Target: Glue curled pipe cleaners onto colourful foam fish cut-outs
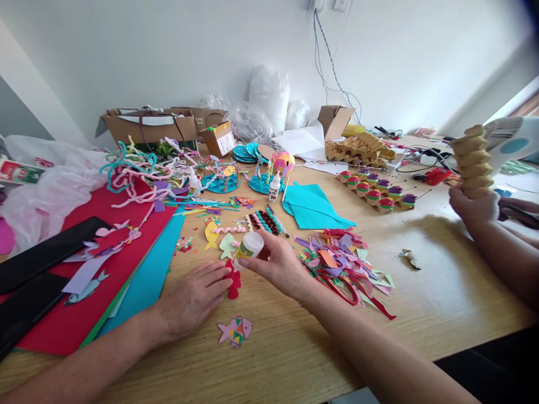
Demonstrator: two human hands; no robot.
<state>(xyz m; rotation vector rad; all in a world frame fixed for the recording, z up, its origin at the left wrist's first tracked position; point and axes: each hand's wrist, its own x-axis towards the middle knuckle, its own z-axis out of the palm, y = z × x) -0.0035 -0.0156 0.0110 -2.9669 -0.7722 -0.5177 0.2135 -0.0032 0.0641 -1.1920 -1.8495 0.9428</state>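
Note:
My right hand is closed around a small glue bottle, tipped with its white base up and its nozzle end low over a red paper fish. My left hand lies flat, its fingertips resting at the red fish's left edge. A green paper fish and a yellow paper fish lie just beyond. Nearer to me is a pink paper fish decorated with coloured triangles. The bottle's tip is hidden from view.
Paper scraps with red-handled scissors lie right. Another glue bottle stands behind, near blue paper. Left are red sheets and black trays. A co-worker's hand grips an egg-carton strip.

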